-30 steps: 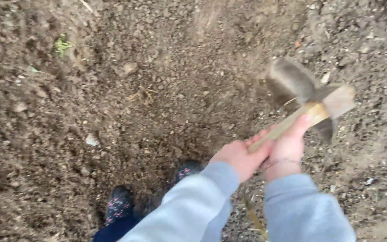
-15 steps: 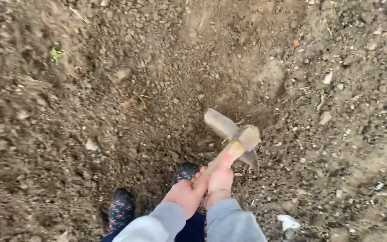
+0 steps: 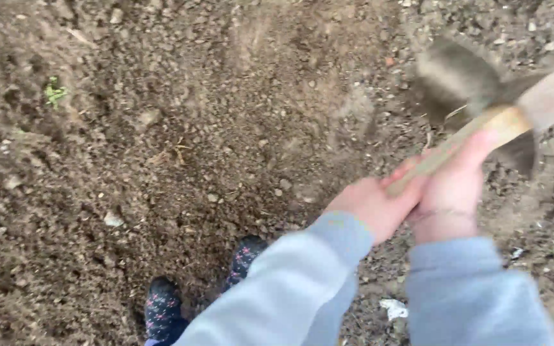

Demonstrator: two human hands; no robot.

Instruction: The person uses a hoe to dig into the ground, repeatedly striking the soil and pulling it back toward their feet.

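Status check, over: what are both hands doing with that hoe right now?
Left hand and right hand both gripping the hoe by its wooden handle. Hoe head raised, blurred, over loose soil. Shoes well clear.

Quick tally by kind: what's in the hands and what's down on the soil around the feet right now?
Hand hoe, wooden handle, held by left hand and right hand: 1
Dark patterned shoes: 2
Small green seedling: 1
White scrap on the soil: 1
Total: 5
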